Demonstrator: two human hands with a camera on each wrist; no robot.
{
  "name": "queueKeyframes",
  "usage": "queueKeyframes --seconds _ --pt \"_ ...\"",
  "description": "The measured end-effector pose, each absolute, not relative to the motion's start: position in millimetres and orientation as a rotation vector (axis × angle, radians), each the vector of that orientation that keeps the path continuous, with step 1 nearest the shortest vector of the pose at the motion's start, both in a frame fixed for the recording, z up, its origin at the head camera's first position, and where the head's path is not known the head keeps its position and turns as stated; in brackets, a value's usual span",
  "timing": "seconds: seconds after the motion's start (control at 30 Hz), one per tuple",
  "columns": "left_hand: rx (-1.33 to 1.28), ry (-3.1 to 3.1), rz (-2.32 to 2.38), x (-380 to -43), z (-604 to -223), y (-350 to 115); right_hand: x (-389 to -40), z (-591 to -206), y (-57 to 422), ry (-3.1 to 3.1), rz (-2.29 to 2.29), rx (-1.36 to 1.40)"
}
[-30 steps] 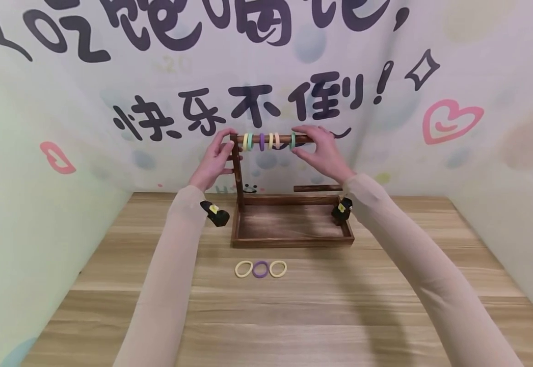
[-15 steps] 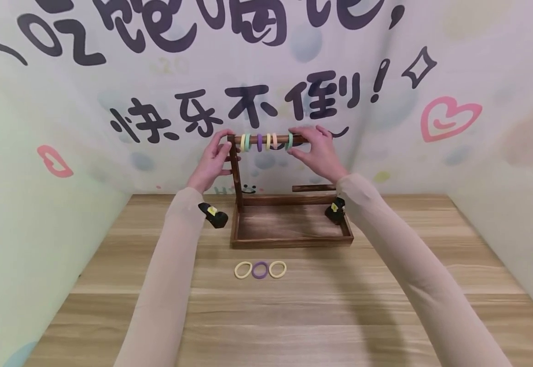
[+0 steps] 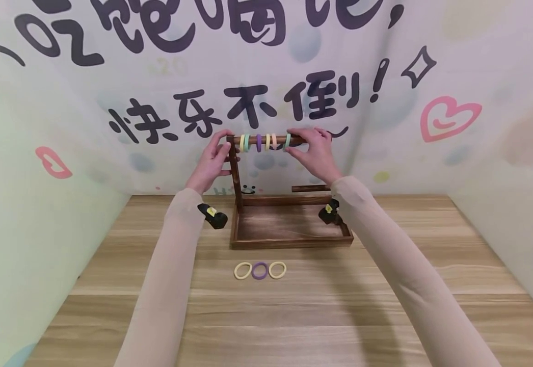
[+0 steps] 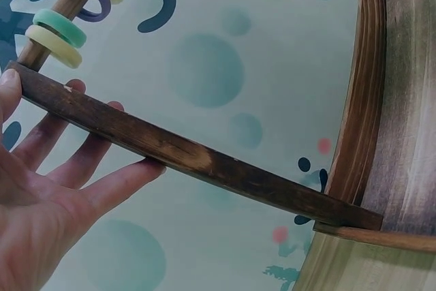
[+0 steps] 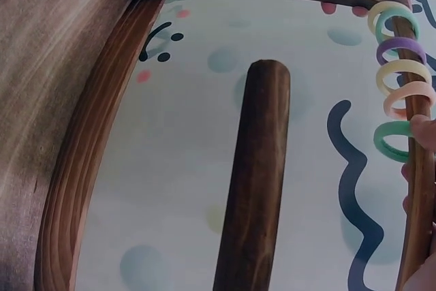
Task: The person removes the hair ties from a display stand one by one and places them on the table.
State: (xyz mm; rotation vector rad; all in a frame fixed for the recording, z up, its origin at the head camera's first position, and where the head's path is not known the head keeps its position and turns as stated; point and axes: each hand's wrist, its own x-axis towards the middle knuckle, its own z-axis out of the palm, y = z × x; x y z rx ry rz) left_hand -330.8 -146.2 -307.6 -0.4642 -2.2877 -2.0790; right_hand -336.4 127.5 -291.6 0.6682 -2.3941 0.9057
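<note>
A dark wooden stand (image 3: 236,176) carries a horizontal top bar (image 3: 252,139) with several hair ties around it. My left hand (image 3: 208,162) holds the top of the left post, its thumb at the near end and fingers behind. Between my right hand's (image 3: 316,155) thumb and fingers is a mint green hair tie (image 5: 383,142), encircling the bar. To its left hang a peach hair tie (image 5: 403,99), a yellow one (image 5: 392,76), a purple one (image 3: 259,143), then a green one (image 4: 60,28) and a yellow one (image 4: 54,46) beside the post. The hand hides the bar's right end.
Two yellow hair ties (image 3: 235,275) with a purple hair tie (image 3: 260,278) between them lie in a row on the wooden table (image 3: 266,326). The stand's shallow tray base (image 3: 285,221) sits behind. A lower rod (image 5: 255,168) juts out below the bar. A printed wall stands behind.
My right hand has slid the green hair tie slightly left along the bar, nearer the peach one. The left hand keeps its hold on the post. The head view has shifted a little.
</note>
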Motion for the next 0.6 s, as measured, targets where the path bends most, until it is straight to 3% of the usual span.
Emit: queueKeyframes --seconds 0.6 --pt "-0.484 -2.295 -2.073 -328.4 -305.1 -146.4 -335.3 -289.1 124.1 -2.357 1.013 0.635"
